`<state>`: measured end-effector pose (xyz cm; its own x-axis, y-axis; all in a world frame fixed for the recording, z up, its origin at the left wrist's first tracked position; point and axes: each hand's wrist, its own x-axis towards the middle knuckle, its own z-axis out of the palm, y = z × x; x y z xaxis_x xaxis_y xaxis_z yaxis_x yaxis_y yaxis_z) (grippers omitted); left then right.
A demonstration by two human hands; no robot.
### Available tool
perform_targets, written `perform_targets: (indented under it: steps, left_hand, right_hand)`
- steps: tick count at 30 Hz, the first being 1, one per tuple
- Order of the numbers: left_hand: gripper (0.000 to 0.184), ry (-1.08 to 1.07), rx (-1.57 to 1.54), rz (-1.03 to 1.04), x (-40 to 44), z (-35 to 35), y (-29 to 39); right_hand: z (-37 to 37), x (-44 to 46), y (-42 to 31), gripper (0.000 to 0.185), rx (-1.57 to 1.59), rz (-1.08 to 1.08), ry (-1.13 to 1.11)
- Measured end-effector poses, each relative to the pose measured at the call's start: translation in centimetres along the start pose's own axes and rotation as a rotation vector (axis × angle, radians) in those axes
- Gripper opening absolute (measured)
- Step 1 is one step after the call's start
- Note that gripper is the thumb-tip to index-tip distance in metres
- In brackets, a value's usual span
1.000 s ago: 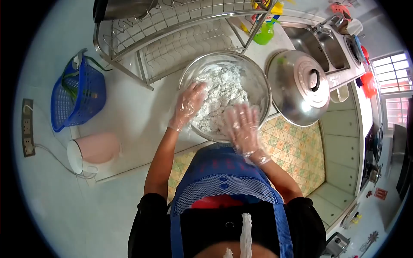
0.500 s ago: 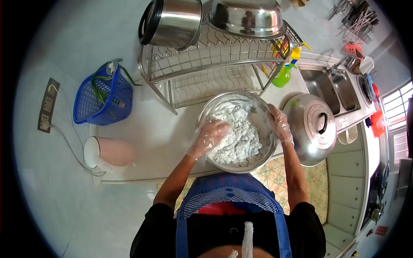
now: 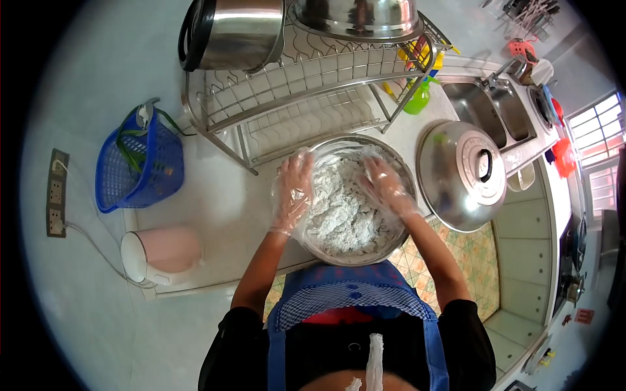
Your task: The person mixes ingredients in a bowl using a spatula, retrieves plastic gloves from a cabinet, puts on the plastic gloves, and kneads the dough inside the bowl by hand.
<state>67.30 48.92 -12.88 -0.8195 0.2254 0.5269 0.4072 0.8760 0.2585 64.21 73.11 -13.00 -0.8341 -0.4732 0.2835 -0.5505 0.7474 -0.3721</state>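
A large metal mixing bowl (image 3: 399, 244) stands at the counter's front edge, with a clumpy mass of white flour (image 3: 342, 212) inside. My left hand (image 3: 296, 189), in a clear plastic glove, holds the bowl's left rim, its fingers pointing away from me. My right hand (image 3: 386, 186), gloved the same way, reaches over the right rim into the bowl. Its fingers are spread at the upper right of the flour; the fingertips touch or hover just above it, I cannot tell which. Flour dust coats the inner wall.
Behind the bowl stands a wire dish rack (image 3: 293, 88) with a metal pot (image 3: 238, 32) and an upturned basin (image 3: 358, 18). A domed lid (image 3: 460, 179) sits right, before the sink (image 3: 479, 107). Leftward are a blue basket (image 3: 143, 166), pink kettle (image 3: 171, 249) and wall sockets (image 3: 57, 192).
My left hand has moved out of the flour to the left rim. My right hand has gone from the right rim into the bowl. The view has shifted slightly.
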Motion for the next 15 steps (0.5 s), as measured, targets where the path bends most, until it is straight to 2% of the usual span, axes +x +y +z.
perform_targets:
  steps: [2, 6, 9, 11, 12, 13, 15]
  left_hand:
    - [0.051, -0.085, 0.109, -0.137, 0.0, 0.2, -0.1]
    - [0.046, -0.091, 0.027, -0.286, 0.4, 1.4, -1.3]
    - [0.043, -0.002, -0.094, -0.257, -0.1, 1.2, -1.7]
    - [0.041, -0.003, -0.144, -0.296, 0.0, 1.0, -1.6]
    - [0.040, -0.018, -0.188, -0.338, -0.1, 0.9, -1.5]
    - [0.040, -0.020, -0.191, -0.347, -0.2, 0.8, -1.4]
    - [0.039, 0.022, -0.153, -0.316, -0.2, 0.6, -1.4]
  right_hand:
    - [1.5, 2.1, -0.9, 0.055, 0.111, 0.433, -0.367]
    - [2.7, 3.1, -4.4, 0.062, -0.059, 0.364, -0.508]
    - [4.6, 1.4, -2.6, 0.071, 0.388, 0.223, -0.498]
    - [4.0, 0.0, -3.4, 0.058, 0.264, 0.091, -0.390]
    - [3.0, -0.3, -4.8, 0.054, -0.070, -0.009, -0.393]
    - [1.3, -1.1, -6.1, 0.054, -0.071, -0.011, -0.403]
    - [-1.8, -3.1, -7.8, 0.046, -0.718, -0.561, -0.203]
